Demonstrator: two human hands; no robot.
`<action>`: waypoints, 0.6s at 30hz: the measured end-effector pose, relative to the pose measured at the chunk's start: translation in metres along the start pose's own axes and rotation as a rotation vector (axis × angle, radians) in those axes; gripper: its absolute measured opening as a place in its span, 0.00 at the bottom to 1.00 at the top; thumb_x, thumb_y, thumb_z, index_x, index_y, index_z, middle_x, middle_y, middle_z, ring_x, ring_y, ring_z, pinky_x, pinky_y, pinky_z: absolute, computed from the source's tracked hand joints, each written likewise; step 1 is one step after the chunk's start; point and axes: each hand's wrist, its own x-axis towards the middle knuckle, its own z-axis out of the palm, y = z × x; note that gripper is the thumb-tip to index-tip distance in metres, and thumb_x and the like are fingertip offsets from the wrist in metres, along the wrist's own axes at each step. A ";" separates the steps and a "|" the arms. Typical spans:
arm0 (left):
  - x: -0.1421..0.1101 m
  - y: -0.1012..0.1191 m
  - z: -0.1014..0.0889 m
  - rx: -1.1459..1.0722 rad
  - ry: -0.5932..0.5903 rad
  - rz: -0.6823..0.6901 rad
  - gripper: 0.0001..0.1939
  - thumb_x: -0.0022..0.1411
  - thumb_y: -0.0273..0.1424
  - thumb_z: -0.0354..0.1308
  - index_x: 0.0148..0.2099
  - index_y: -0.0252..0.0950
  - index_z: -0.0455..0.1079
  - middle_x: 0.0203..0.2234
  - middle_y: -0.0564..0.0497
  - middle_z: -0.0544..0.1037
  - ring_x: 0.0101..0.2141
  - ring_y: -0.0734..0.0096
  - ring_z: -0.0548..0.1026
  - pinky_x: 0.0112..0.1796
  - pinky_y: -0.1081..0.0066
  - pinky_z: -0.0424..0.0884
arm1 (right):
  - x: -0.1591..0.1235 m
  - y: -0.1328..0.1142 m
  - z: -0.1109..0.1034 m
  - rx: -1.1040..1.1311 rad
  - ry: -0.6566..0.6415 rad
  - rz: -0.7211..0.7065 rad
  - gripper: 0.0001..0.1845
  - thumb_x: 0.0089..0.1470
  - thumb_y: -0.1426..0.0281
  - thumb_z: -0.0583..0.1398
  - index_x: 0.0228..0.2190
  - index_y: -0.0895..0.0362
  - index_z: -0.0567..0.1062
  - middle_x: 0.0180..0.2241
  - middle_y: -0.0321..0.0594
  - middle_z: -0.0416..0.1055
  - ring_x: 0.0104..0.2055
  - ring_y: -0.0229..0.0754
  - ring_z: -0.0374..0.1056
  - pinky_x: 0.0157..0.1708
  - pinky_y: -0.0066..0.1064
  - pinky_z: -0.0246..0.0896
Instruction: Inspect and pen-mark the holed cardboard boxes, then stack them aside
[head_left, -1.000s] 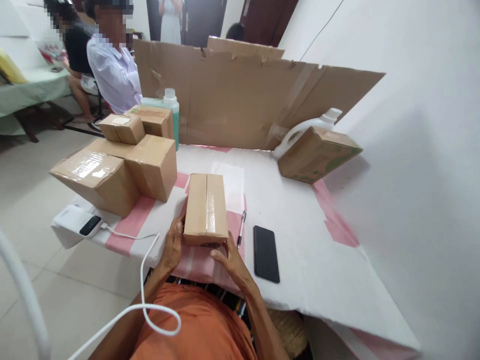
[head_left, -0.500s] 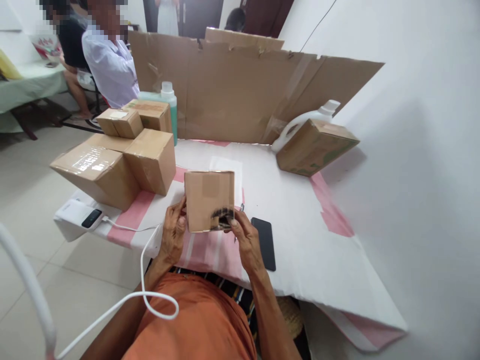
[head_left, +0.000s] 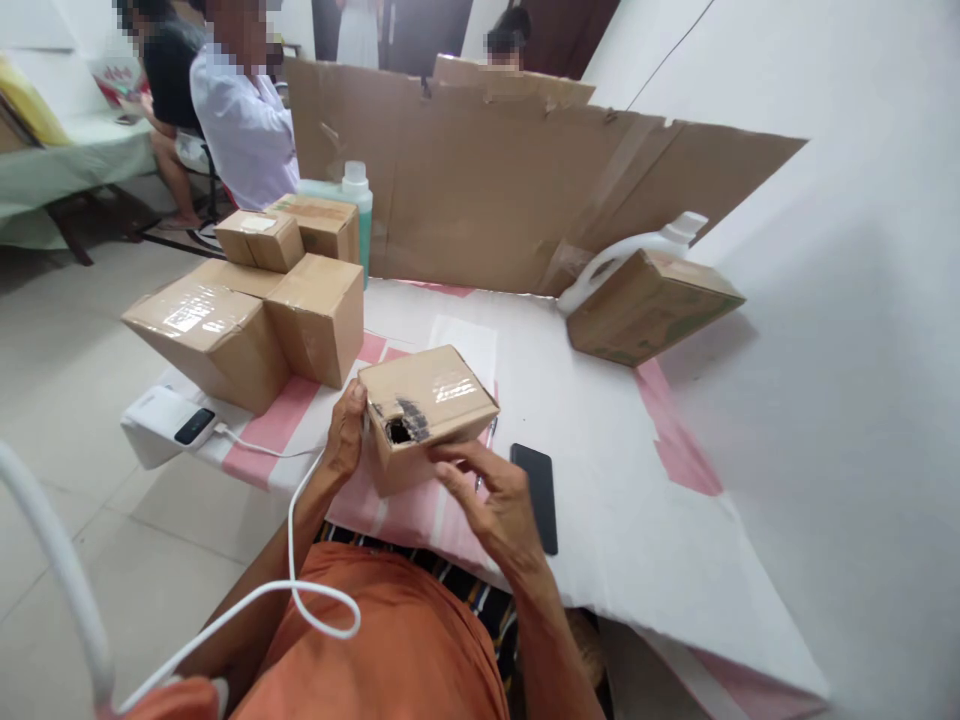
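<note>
A small cardboard box (head_left: 442,385) is held tilted above the near side of the table. Its upper face has clear tape and a ragged, black-edged hole at the near left corner. My left hand (head_left: 347,430) grips the box's left side, the thumb at the upper edge and the other fingers hidden. At the near right edge, my right hand (head_left: 499,500) touches the box with its fingertips, thumb and fingers apart. Just right of that hand lies a black phone (head_left: 534,500). A pen (head_left: 493,428) shows partly behind the box and hand, and a white paper sheet (head_left: 469,335) lies beyond.
Several cardboard boxes (head_left: 315,310) stand at left, before a blue-green bottle (head_left: 365,215). A white power bank (head_left: 161,415) with a looping white cable (head_left: 292,530) sits nearby. At right, a tilted box (head_left: 652,310) leans by a white jug (head_left: 637,243). A cardboard panel (head_left: 480,180) borders the back.
The box has turned and tipped, so a taped face now points up and the hole sits at its near left corner. My right hand has loosened from the hole's corner.
</note>
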 end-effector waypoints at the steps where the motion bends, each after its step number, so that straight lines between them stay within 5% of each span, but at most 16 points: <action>1: 0.006 -0.001 0.000 -0.029 -0.026 -0.018 0.32 0.75 0.57 0.45 0.55 0.36 0.76 0.50 0.43 0.83 0.58 0.50 0.77 0.59 0.57 0.73 | 0.002 -0.002 -0.007 -0.017 0.087 -0.003 0.14 0.64 0.54 0.65 0.38 0.50 0.85 0.34 0.39 0.82 0.33 0.45 0.74 0.35 0.38 0.69; 5: 0.021 0.000 0.009 -0.066 -0.146 -0.066 0.32 0.73 0.57 0.47 0.55 0.37 0.78 0.46 0.44 0.85 0.56 0.51 0.79 0.57 0.57 0.75 | 0.024 0.003 -0.034 -0.062 0.369 -0.003 0.23 0.56 0.51 0.70 0.48 0.49 0.82 0.49 0.43 0.78 0.50 0.52 0.73 0.44 0.42 0.72; 9: 0.029 0.005 0.024 -0.122 -0.315 -0.134 0.35 0.72 0.60 0.47 0.51 0.36 0.80 0.42 0.43 0.86 0.53 0.48 0.81 0.54 0.55 0.76 | 0.049 0.020 -0.035 0.198 0.175 0.144 0.38 0.56 0.44 0.66 0.62 0.46 0.73 0.66 0.45 0.68 0.67 0.60 0.64 0.62 0.52 0.65; 12: 0.038 0.005 0.025 -0.056 -0.312 -0.133 0.34 0.70 0.61 0.49 0.46 0.36 0.80 0.44 0.42 0.86 0.52 0.48 0.81 0.55 0.54 0.76 | 0.050 0.027 -0.024 0.355 0.169 0.248 0.34 0.58 0.48 0.64 0.62 0.46 0.71 0.59 0.43 0.73 0.60 0.57 0.70 0.59 0.48 0.67; 15: 0.042 0.003 0.017 0.113 -0.185 -0.151 0.34 0.65 0.62 0.56 0.50 0.37 0.79 0.51 0.41 0.84 0.55 0.47 0.79 0.58 0.53 0.72 | 0.035 0.024 -0.011 0.235 0.366 0.291 0.25 0.57 0.52 0.65 0.51 0.51 0.73 0.46 0.40 0.75 0.49 0.52 0.72 0.50 0.42 0.68; 18: 0.028 0.008 0.012 0.090 -0.049 -0.156 0.36 0.69 0.62 0.49 0.54 0.38 0.78 0.53 0.41 0.83 0.56 0.49 0.79 0.57 0.52 0.72 | 0.012 0.015 0.002 0.109 0.545 0.263 0.22 0.60 0.52 0.62 0.48 0.52 0.71 0.44 0.41 0.74 0.47 0.51 0.70 0.49 0.41 0.66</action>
